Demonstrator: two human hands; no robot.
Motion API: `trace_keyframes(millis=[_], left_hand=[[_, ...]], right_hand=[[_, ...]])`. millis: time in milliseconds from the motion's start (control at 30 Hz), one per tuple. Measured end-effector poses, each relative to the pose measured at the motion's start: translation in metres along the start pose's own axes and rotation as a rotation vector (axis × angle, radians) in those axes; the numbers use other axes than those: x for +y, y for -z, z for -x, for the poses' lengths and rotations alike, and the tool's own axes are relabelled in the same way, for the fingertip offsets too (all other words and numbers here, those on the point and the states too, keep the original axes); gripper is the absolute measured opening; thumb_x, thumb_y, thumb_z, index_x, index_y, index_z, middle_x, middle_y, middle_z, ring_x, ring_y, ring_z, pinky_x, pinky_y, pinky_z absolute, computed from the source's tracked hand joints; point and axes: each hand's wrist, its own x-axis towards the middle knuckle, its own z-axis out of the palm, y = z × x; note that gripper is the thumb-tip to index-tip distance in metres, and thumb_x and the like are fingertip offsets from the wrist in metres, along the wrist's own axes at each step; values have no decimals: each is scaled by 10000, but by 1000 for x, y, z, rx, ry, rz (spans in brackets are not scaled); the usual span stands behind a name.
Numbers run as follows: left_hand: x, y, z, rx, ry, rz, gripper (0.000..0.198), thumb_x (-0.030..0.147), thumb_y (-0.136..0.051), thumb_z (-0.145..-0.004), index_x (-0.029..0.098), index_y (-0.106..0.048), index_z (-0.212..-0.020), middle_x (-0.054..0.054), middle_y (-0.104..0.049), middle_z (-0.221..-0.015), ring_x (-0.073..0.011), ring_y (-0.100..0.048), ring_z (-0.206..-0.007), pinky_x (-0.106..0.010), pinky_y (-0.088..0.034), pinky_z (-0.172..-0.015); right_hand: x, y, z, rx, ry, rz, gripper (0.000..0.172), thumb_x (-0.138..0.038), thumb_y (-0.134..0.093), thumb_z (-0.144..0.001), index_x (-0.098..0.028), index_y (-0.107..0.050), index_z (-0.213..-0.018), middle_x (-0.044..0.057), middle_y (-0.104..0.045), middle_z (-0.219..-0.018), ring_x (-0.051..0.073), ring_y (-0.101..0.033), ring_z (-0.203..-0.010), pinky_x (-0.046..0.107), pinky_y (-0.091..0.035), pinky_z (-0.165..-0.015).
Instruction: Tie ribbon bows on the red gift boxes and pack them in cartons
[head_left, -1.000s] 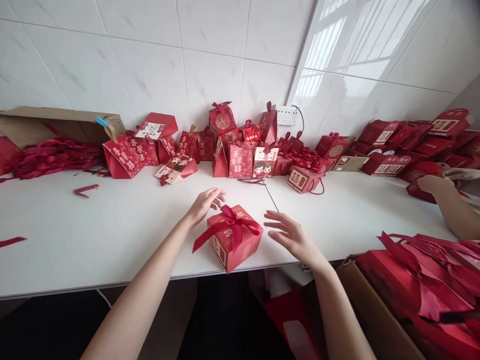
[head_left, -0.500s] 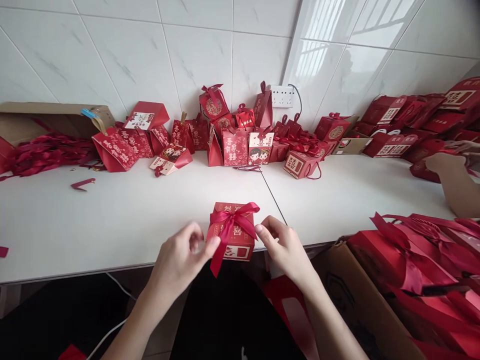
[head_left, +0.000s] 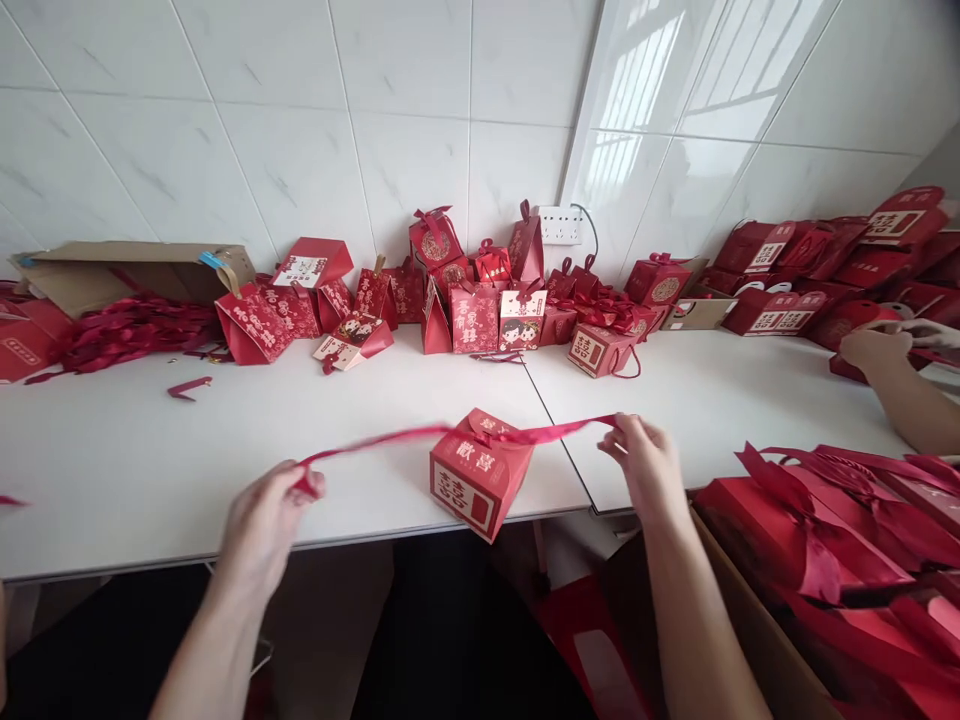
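Head view: left hand [head_left: 262,515] and right hand [head_left: 649,470] pinch ribbon [head_left: 555,433]; a carton [head_left: 754,605] holds red boxes [head_left: 757,522].

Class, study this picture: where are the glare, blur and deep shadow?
Head view: window-like glare streaks the wall at upper right; head view: the left hand and left stretch of the ribbon look smeared, probably by motion, while print on the front of the box reads crisper; head view: deep shadow fills much of the space under the table.
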Motion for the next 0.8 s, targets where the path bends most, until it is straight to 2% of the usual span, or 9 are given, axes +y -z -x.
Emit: trace_keyframes(millis=[67, 133, 200, 300, 400, 567, 633, 733, 800], left_hand=[[18, 5, -12, 30, 19, 208, 66, 216, -584, -661, 205, -584, -595, -5, -624, -708, -180, -580, -768, -269, -514, -658], [44, -7, -19, -43, -7, 366, 57, 193, -568, -666, 212, -620, -654, -12, -660, -828, -188, -586, -889, -278, -526, -738], [72, -33, -23, -196, -56, 490, 79, 210, -558, -689, 191, -618, -641, -24, -653, -796, -184, -597, -866, -295, -522, -771], [108, -81, -25, -440, -80, 577, 134, 228, -575, -724, 168, -595, -606, -3, -591, -638, -154, -593, -706, -295, -515, -711], [129, -120, -25, -570, -81, 553, 173, 279, -574, -753, 134, -665, -724, -39, -649, -738, -151, -595, -711, -268, -500, -655], [134, -138, -28, -690, -75, 538, 264, 331, -569, -773, 118, -681, -883, -69, -678, -858, -153, -592, -764, -239, -482, -633], [131, -131, -33, -699, -59, 606, 224, 338, -556, -774, 142, -646, -714, -45, -658, -719, -142, -580, -672, -255, -481, -630], [120, -121, -42, -677, -76, 672, 353, 373, -524, -775, 185, -440, -489, 28, -483, -449, -107, -469, -468, -267, -460, -584], [107, -118, -46, -682, -132, 462, 347, 375, -535, -763, 190, -423, -491, 39, -457, -438, -107, -453, -464, -266, -442, -582]], right_hand=[[-15, 3, -10, -63, -66, -263, 172, -295, -678, -629, -192, -550, -577, -49, -530, -535, 116, -540, -574, 266, -500, -633], [-37, -8, -12, -230, -72, -426, 117, -265, -686, -622, -196, -592, -613, -15, -630, -659, 149, -609, -702, 308, -525, -715], [-63, -30, -11, -377, -23, -489, 109, -267, -695, -642, -196, -615, -620, 10, -679, -751, 176, -639, -791, 346, -521, -792], [-95, -70, -5, -550, 94, -486, 186, -329, -718, -681, -184, -634, -600, 9, -665, -671, 160, -641, -712, 343, -513, -798], [-111, -99, -1, -673, 174, -452, 276, -438, -691, -711, -169, -684, -655, 32, -681, -707, 151, -633, -709, 301, -506, -737], [-114, -106, 2, -788, 234, -356, 384, -535, -580, -774, -176, -711, -732, 72, -713, -865, 188, -637, -824, 325, -490, -780], [-113, -96, -2, -856, 262, -331, 442, -564, -533, -789, -190, -659, -589, 54, -694, -732, 180, -634, -717, 333, -500, -733], [-107, -80, -12, -942, 300, -261, 649, -646, -396, -811, -221, -347, -324, 11, -478, -386, 139, -498, -399, 330, -483, -544], [-99, -74, -19, -909, 363, -66, 620, -603, -417, -826, -224, -337, -341, 6, -470, -377, 134, -483, -390, 318, -467, -532]])
